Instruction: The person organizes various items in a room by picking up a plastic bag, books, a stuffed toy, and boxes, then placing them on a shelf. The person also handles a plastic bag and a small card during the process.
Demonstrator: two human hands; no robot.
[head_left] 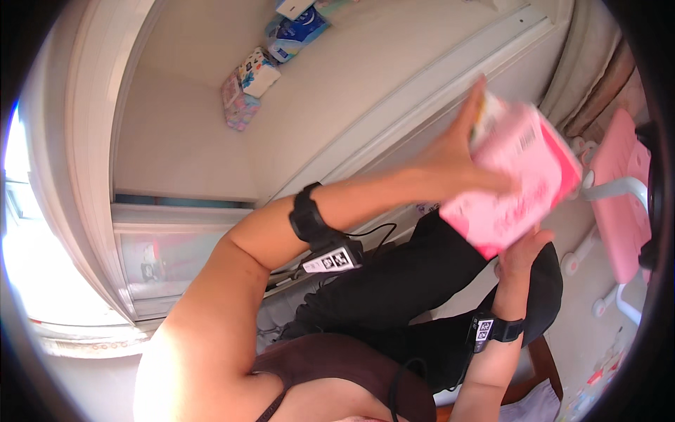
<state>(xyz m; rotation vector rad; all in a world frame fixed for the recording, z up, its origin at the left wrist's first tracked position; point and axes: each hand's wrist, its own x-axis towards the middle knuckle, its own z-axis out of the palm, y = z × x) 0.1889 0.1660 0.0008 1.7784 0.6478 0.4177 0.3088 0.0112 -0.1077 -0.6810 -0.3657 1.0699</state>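
Observation:
A pink boxy package [524, 200], with a darker pink patch and a barcode, is held up between my two hands at the right, above my knees. My left hand [467, 169] grips its left side, the thumb across the front face and a finger raised along the upper edge. Under its lower corner, my right hand [522, 250] supports it, with part of the fingers hidden behind it. A white and yellow corner [490, 112] shows at the package's upper left, too blurred to name.
Inside a whitish cabinet [190, 141] at the upper left stand a floral pack [259, 72], a pink-blue pack [240, 105] and a blue pack [299, 32]. A pink chair-like piece with white tube legs [613, 197] stands at the right. Curtains [587, 70] hang at the upper right.

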